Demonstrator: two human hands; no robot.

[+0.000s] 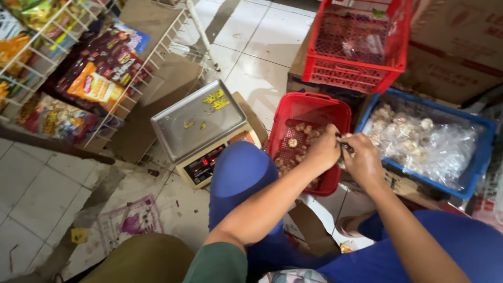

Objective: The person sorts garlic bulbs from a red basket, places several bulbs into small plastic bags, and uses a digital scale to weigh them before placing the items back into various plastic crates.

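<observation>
Our left hand (322,149) and right hand (361,160), grips curled together on a small dark object (345,148) we cannot identify, above the red slotted plastic basket (309,107) of small brown bulbs (301,131), grey metal weighing scale (201,128) at nine o'clock, blue plastic crate (479,157) at three o'clock

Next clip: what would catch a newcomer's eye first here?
Most likely the two hands meeting mid-frame, the left hand and right hand working on something small between them, too hidden to identify, over a red basket of small brownish pieces. To the right sits a blue crate of clear-bagged pale pieces; to the left, a digital scale with a steel pan stands on the tiled floor.
</observation>
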